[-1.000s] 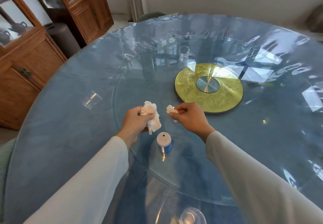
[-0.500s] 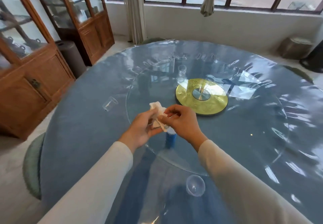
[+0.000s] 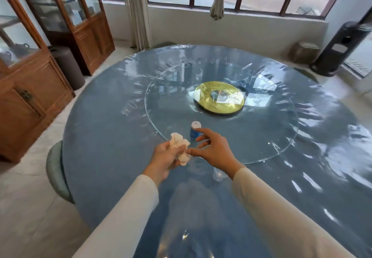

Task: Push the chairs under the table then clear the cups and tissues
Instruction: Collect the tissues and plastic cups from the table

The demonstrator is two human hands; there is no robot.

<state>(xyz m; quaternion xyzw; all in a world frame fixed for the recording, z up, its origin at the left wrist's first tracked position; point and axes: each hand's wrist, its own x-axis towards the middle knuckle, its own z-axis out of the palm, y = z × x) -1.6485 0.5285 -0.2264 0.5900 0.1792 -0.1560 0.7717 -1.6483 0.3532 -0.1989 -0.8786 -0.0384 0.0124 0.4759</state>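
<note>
My left hand (image 3: 164, 158) grips a crumpled white tissue (image 3: 180, 146) above the near part of the round blue table (image 3: 104, 129). My right hand (image 3: 214, 148) is beside it, fingers spread and empty, its forefinger touching a small blue cup with a white top (image 3: 194, 130) that stands at the edge of the glass turntable (image 3: 261, 133). A clear plastic cup (image 3: 218, 175) stands just under my right wrist. Another clear cup (image 3: 127, 107) lies on its side at the left. A third clear cup (image 3: 199, 74) stands far back on the turntable.
A gold disc (image 3: 219, 97) sits at the turntable's centre. Green chair seats show at the table's left edge (image 3: 56, 169), far side (image 3: 163, 44) and right (image 3: 306, 73). Wooden glass-door cabinets (image 3: 26, 88) line the left wall. A dark cylinder (image 3: 340, 48) stands at the right by the windows.
The small tissue piece went from my right hand into the wad in my left. My right hand has opened and moved to the blue cup. The view has pulled back and up.
</note>
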